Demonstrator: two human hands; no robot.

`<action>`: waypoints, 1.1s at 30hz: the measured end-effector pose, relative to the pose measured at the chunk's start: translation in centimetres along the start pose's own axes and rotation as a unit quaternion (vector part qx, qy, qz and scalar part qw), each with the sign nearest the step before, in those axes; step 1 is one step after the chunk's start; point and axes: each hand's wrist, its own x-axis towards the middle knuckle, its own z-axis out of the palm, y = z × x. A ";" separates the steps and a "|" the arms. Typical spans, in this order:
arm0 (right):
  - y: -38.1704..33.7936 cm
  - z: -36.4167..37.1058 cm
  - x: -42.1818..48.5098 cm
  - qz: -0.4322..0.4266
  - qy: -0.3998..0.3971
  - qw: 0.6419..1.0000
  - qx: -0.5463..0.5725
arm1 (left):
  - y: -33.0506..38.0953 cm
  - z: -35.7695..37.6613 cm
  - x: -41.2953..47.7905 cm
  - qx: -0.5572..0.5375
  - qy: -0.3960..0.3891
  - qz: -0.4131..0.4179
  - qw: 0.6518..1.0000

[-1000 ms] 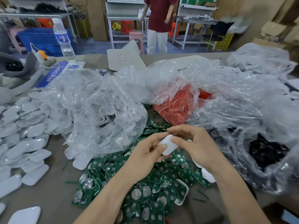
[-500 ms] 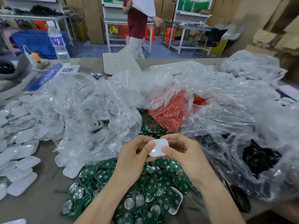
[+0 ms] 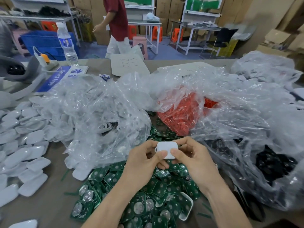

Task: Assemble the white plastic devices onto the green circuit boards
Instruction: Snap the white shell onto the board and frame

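A small white plastic device (image 3: 167,149) is held above the table between both hands. My left hand (image 3: 142,163) pinches its left side, thumb on its front face. My right hand (image 3: 195,159) pinches its right side, thumb on the lower right corner. Beneath the hands lies a heap of green circuit boards (image 3: 148,199) with round silver cells. An empty white shell (image 3: 186,207) lies face up in that heap. Whether a board sits inside the held device is hidden.
White plastic covers (image 3: 24,148) spread over the table's left side. A clear bag of white parts (image 3: 102,122) lies left of centre, a bag of red parts (image 3: 184,112) behind the hands, a bag of black parts (image 3: 273,163) at right. A water bottle (image 3: 66,45) stands far left; a person (image 3: 116,23) walks beyond.
Both hands have kept hold of the white device and turned it, so its broad face now shows. The person in the background has walked left.
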 end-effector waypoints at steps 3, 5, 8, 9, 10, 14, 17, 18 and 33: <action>-0.5 -0.6 0.2 0.042 -0.037 0.998 0.025 | 0.1 0.1 -0.1 -0.023 -0.010 0.003 1.000; -0.8 -0.6 0.0 0.054 -0.070 0.995 0.045 | 0.4 0.2 -0.2 -0.055 -0.019 0.008 0.998; -0.8 -0.1 -0.4 0.014 -0.063 0.998 0.021 | 0.6 0.2 -0.5 -0.087 -0.046 0.008 0.995; -0.8 0.1 -0.6 -0.002 -0.056 0.998 0.019 | 0.7 0.2 -0.5 -0.097 -0.052 0.009 0.994; -0.7 0.3 -0.7 -0.016 -0.052 0.998 0.022 | 0.7 0.3 -0.5 -0.107 -0.057 0.012 0.993; -0.4 1.2 -1.2 -0.045 -0.031 0.998 0.044 | 0.8 0.3 -0.6 -0.096 -0.070 0.036 0.992; -0.2 1.6 -1.4 -0.052 -0.015 0.997 0.054 | 0.5 0.5 -0.7 -0.049 -0.073 0.052 0.995; -0.2 1.6 -1.5 -0.059 -0.016 0.996 0.058 | 0.5 0.6 -0.9 -0.054 -0.076 0.056 0.994; -1.3 1.3 -1.2 -0.055 -0.030 0.998 -0.029 | 1.2 0.5 -0.8 -0.177 -0.096 0.032 0.979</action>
